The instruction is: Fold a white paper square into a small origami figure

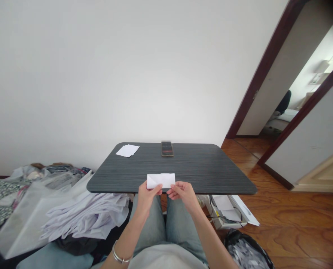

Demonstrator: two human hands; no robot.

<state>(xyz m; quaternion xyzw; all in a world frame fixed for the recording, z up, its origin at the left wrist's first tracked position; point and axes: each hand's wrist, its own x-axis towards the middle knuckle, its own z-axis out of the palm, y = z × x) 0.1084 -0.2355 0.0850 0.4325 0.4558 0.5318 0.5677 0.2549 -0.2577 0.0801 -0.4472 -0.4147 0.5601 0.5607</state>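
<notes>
A folded white paper [161, 180] is held up at the near edge of the dark table [194, 168]. My left hand [149, 194] pinches its left side and lower edge, thumb in front. At its lower right corner, my right hand [182, 191] grips the paper between thumb and fingers. Creases show on the paper's face. Toward the table's far left corner lie several white sheets [127, 150], loosely stacked. A dark phone-like object [167, 148] rests near the middle of the far edge.
Clothes and white fabric [90, 213] are heaped left of the table. Below its right side stands a white box [225, 213] with papers and cables. A black bag [247, 250] of scraps sits on the floor at lower right. A wall rises behind the table.
</notes>
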